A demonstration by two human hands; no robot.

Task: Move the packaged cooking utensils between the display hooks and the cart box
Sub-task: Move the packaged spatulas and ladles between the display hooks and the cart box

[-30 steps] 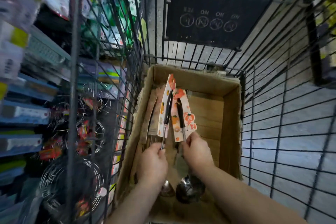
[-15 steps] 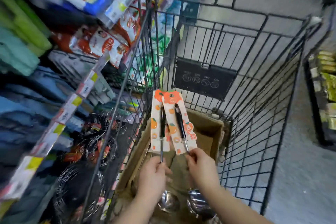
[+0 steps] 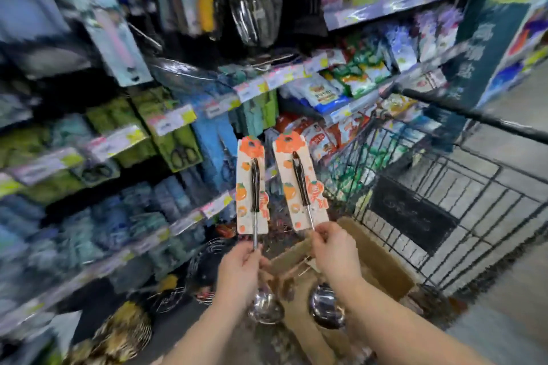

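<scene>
My left hand [image 3: 240, 264] pinches the bare metal shaft of the left ladle [image 3: 255, 187] just under its white card printed with orange fruit. My right hand [image 3: 335, 252] pinches the right ladle [image 3: 302, 184] the same way. Both stand upright, apart, over the left edge of the cardboard box [image 3: 382, 264] in the wire cart [image 3: 444, 187]. The cards' red characters, the cart's black placard [image 3: 412, 213] and the shelf price tags [image 3: 172, 120] are too blurred to read.
</scene>
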